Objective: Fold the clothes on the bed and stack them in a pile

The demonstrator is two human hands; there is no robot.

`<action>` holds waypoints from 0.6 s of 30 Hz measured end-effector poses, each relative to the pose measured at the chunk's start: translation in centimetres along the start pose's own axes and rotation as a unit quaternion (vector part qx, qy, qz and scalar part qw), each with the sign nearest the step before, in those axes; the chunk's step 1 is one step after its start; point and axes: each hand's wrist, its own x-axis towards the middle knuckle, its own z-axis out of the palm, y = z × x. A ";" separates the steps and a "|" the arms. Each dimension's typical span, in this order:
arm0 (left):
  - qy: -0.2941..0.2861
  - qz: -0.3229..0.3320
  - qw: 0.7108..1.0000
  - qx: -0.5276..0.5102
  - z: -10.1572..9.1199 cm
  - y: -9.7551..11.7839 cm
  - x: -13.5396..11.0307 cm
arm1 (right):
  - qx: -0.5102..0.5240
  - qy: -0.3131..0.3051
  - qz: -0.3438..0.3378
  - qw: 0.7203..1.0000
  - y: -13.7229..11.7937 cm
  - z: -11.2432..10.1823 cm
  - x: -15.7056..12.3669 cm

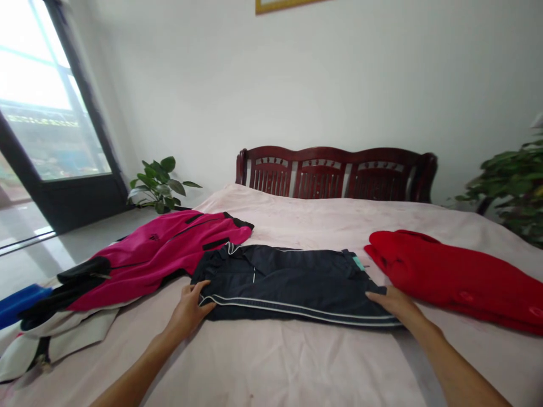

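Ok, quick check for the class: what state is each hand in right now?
Left hand: open, against the folded navy track pants, no clear grip.
Right hand: open, lying on the pants.

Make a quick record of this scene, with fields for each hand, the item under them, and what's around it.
Item: folded navy garment with white piping
Left hand: on its left end
Right hand: on its right end
Left of item: magenta jacket
Right of item: red garment
Beneath: pale pink bedsheet
Beyond: dark red wooden headboard

No text, label, brand or number can be read anywhere.
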 end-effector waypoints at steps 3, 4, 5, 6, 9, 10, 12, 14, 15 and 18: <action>0.001 0.007 1.000 -0.020 -0.3 0.5 0.6 | 0.092 -0.042 0.034 0.994 -0.7 -1.0 -2.7; 0.006 0.020 1.000 -0.022 -0.4 0.4 0.6 | 0.124 -0.033 0.038 0.991 -0.6 -1.5 -3.7; 0.011 0.033 0.999 -0.024 -0.6 0.2 0.6 | 0.150 -0.034 0.042 0.987 -0.4 -1.9 -4.8; 0.014 0.043 0.999 -0.024 -0.6 0.0 0.6 | 0.166 -0.050 0.048 0.984 0.0 -2.3 -5.8; 0.008 0.039 0.999 -0.006 -0.9 -0.6 0.7 | 0.137 -0.108 0.074 0.982 1.7 -3.0 -8.0; 0.009 0.036 0.999 0.009 -1.0 -0.3 0.7 | 0.118 -0.104 0.075 0.985 2.3 -3.1 -8.4; 0.041 0.043 0.997 0.049 -1.1 1.2 0.5 | 0.106 -0.070 0.053 0.990 3.1 -3.1 -8.6; 0.096 0.089 0.989 0.071 -0.8 4.3 -0.2 | 0.133 -0.043 0.030 0.990 3.4 -3.1 -8.3; 0.112 0.127 0.983 0.064 -0.4 6.4 -0.8 | 0.152 -0.036 0.031 0.987 3.4 -3.1 -8.1; 0.026 0.253 0.967 -0.020 2.2 13.9 -3.3 | 0.220 -0.056 0.073 0.971 2.6 -3.2 -7.9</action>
